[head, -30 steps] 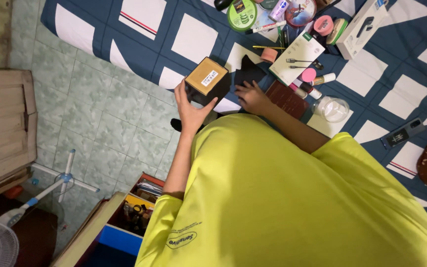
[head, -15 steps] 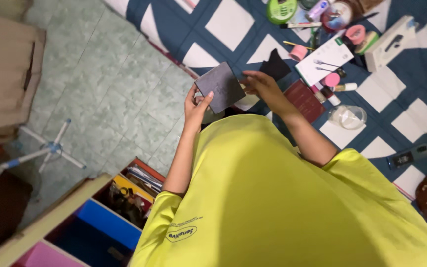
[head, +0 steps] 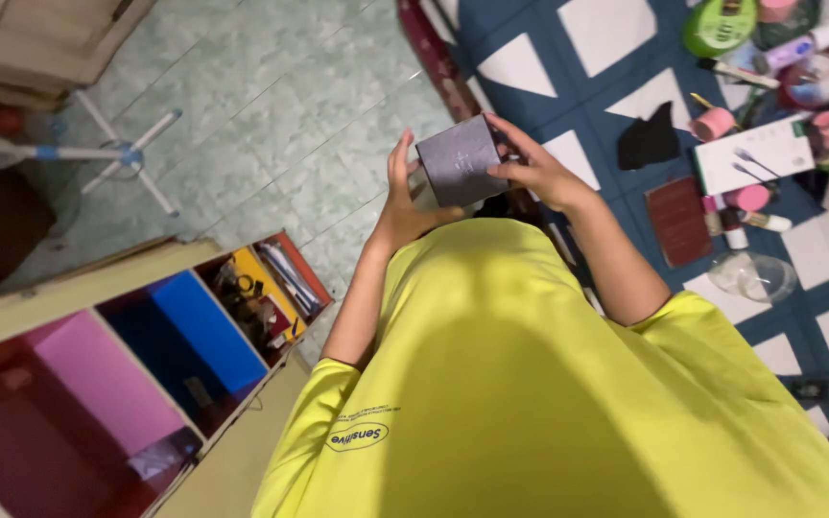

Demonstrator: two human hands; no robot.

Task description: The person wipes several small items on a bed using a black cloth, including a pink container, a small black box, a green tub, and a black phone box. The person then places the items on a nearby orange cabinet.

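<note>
I hold a small dark grey square box [head: 459,159] in front of my chest with both hands. My left hand [head: 405,197] grips its left side, fingers up along the edge. My right hand [head: 536,171] clasps its right side. The box is lifted above the edge of a blue and white patterned bedspread [head: 568,67]. My yellow shirt [head: 530,384] fills the lower part of the view.
On the bedspread lie a black cloth [head: 649,140], a dark red booklet [head: 678,220], a white card [head: 756,152], a clear jar [head: 752,276], a green round tin [head: 720,26] and small cosmetics. A shelf unit [head: 146,355] with coloured compartments stands at lower left. A fan base [head: 117,153] rests on the green tiled floor.
I lifted the box off the bed and turned it so its dark face shows. My right hand left the black cloth and took the box. The view swung left toward the shelf.
</note>
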